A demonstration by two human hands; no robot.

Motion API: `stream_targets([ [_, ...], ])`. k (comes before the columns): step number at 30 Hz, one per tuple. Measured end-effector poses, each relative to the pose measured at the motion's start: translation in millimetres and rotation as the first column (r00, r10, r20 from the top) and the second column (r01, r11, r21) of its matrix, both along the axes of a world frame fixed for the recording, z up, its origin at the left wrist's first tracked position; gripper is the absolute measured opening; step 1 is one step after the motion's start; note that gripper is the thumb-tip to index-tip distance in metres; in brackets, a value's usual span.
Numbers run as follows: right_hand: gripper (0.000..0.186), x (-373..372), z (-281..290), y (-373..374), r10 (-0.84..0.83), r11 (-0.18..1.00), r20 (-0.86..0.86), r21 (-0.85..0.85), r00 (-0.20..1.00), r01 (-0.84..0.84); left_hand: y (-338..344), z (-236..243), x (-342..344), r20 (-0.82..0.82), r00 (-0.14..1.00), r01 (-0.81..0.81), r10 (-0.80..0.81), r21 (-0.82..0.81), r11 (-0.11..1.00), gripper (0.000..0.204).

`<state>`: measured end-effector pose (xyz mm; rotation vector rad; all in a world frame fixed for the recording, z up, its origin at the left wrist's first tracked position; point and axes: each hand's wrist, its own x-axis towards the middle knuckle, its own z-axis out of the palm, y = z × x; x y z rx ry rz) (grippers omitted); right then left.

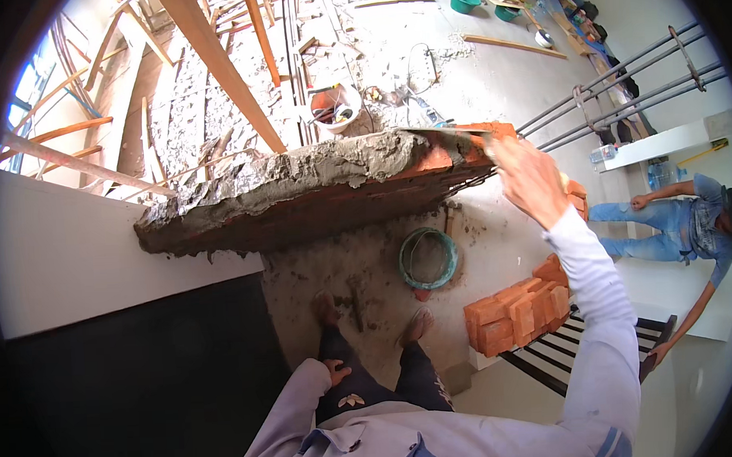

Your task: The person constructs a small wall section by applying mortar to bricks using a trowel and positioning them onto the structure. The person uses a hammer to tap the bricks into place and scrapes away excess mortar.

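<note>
My right hand (530,180) is closed round the handle of a trowel, its arm stretched forward over the far right end of a brick wall. The thin trowel blade (447,131) lies along the wall top, at the edge of the wet mortar (298,168). Grey mortar coats most of the top of the brick wall (316,213) in a rough, lumpy layer; orange brick shows bare near the blade. Down by my thigh, my left hand (337,372) rests against the dark trousers with its fingers loosely spread and nothing in them.
A green bucket (454,261) stands on the floor before my feet. Stacked orange bricks (513,316) sit beside a black slatted frame (544,368), which another person (684,223) touches. Steel bars (621,82) jut in from the right. Timber props (220,67) and a white bucket (337,125) stand beyond the wall.
</note>
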<state>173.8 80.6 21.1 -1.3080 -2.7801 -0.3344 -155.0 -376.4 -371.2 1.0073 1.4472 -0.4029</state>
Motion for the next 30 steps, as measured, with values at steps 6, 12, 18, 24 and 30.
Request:
stream_targets([
  [6, 0.020, 24, -58, -92, -0.231, 0.943, -0.528, -0.329, 0.818, 0.054, -1, -7, -16, 0.083, 0.997, -0.020, 0.008, 0.144, 0.989, 0.078],
  [12, 0.017, -44, -146, -89, -0.252, 0.931, -0.614, -0.366, 0.748, 0.014, -1, -22, -13, -0.117, 0.986, 0.128, -0.119, 0.081, 0.988, 0.077],
  [18, 0.017, 34, -167, -78, -0.354, 0.887, -0.621, -0.459, 0.699, 0.041, 42, 21, 5, -0.091, 0.936, 0.332, -0.341, -0.099, 0.938, 0.083],
  [24, 0.018, 65, -178, -115, -0.540, 0.704, -0.631, -0.701, 0.558, -0.111, 27, -3, 9, -0.141, 0.915, 0.361, -0.378, -0.130, 0.923, 0.085],
  [30, 0.027, 130, -253, -180, -0.762, 0.471, -0.293, -0.863, 0.578, 0.183, 53, 0, 32, -0.202, 0.897, 0.373, -0.394, -0.136, 0.918, 0.080],
])
